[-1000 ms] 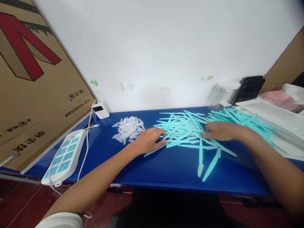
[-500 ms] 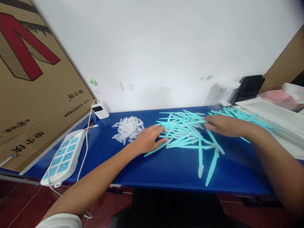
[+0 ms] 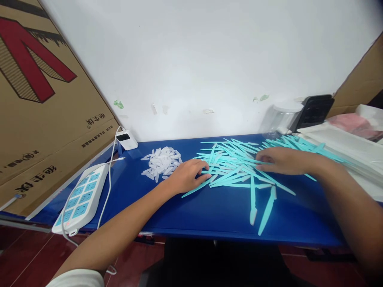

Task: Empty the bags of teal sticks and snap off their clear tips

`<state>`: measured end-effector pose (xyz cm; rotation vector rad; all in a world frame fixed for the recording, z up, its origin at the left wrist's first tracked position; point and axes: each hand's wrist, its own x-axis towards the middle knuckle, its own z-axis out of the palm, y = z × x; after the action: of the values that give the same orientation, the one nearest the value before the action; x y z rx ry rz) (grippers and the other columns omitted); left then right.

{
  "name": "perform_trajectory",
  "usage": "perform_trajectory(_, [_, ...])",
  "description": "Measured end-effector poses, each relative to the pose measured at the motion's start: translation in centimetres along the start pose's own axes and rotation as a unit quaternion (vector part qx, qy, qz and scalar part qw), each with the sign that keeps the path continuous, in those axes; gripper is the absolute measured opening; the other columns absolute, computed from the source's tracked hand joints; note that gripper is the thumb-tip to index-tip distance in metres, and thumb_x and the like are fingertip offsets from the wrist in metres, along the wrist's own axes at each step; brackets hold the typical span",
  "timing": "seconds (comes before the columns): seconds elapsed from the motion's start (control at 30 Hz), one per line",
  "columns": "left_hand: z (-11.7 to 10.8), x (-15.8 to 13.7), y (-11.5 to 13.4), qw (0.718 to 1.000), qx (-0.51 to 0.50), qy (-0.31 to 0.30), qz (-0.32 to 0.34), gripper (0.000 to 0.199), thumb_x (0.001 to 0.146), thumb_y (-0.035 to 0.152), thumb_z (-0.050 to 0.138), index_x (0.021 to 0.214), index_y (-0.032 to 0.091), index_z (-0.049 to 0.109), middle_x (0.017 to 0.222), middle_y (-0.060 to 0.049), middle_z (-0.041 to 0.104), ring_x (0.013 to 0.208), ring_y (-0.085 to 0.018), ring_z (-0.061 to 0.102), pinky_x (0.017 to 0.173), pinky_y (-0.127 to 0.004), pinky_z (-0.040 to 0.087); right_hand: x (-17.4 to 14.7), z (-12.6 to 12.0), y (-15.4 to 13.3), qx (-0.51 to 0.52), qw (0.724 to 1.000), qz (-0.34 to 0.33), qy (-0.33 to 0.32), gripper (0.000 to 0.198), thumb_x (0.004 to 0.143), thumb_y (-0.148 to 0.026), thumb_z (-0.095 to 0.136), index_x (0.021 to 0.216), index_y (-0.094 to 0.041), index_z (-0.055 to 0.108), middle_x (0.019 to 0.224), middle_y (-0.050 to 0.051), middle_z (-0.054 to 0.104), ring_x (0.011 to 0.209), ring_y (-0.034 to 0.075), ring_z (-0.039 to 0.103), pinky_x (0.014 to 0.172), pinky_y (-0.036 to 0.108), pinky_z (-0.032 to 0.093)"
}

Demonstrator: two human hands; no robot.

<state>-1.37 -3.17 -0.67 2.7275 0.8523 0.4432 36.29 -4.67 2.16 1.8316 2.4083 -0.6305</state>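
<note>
Slim turquoise eyebrow razors (image 3: 231, 163) lie in a loose, criss-crossed heap on the blue table (image 3: 185, 213). At the heap's left edge rests my left hand (image 3: 189, 175), thumb and forefinger apart, the fingertips touching the razors. My right hand (image 3: 278, 160) is over the heap's right side, palm down. Its fingers are bent, with a gap between thumb and forefinger where a razor shows; a firm grip is not visible. Two razors (image 3: 267, 211) lie apart near the front. Left of the heap is a pile of small whitish translucent pieces (image 3: 163, 162).
More turquoise razors (image 3: 317, 148) lie beyond my right hand, beside white trays (image 3: 356, 147). A clear jar (image 3: 283, 117) and a black object (image 3: 315, 109) stand by the wall. At left are a power strip (image 3: 82, 199), a white device (image 3: 127, 139) and a cardboard box (image 3: 44, 119).
My right hand has shifted slightly down and its thumb and forefinger have parted. A razor below it now lies flatter, its tip further right. My left hand has stayed in place.
</note>
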Motion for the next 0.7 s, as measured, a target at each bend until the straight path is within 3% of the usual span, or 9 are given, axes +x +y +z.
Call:
perform_trajectory(0.2, [0.0, 0.0, -0.1, 1.0, 0.001, -0.009, -0.009, 0.034, 0.109, 0.047, 0.052, 0.123, 0.019, 0.066, 0.093, -0.006, 0.066, 0.086, -0.021, 0.062, 0.069, -0.031, 0.045, 0.0, 0.2, -0.4, -0.008, 0.999, 0.032, -0.032, 0.056, 0.086, -0.077, 0.059, 0.078, -0.022, 0.06, 0.079, 0.006, 0.067, 0.07, 0.021, 0.055, 0.064, 0.032, 0.036])
perform_trajectory(0.4, [-0.1, 0.0, 0.0, 1.0, 0.001, -0.002, -0.003, 0.032, 0.109, 0.045, 0.053, 0.121, 0.019, 0.067, 0.094, -0.006, 0.068, 0.087, -0.021, 0.062, 0.071, -0.031, 0.047, 0.8, 0.6, -1.1, 0.021, 0.999, 0.027, 0.013, 0.058, 0.083, -0.079, 0.062, 0.095, -0.023, 0.066, 0.093, 0.008, 0.072, 0.079, 0.023, 0.063, 0.067, 0.033, 0.041])
perform_trajectory(0.7, [-0.2, 0.0, 0.0, 1.0, 0.0, -0.012, -0.005, 0.032, 0.108, 0.045, 0.053, 0.119, 0.019, 0.068, 0.091, -0.007, 0.069, 0.087, -0.021, 0.064, 0.071, -0.032, 0.048, -0.3, 0.5, -1.1, 0.006, 0.997, 0.023, -0.074, 0.05, 0.095, -0.07, 0.049, 0.083, -0.022, 0.052, 0.079, 0.004, 0.055, 0.068, 0.018, 0.042, 0.065, 0.034, 0.035])
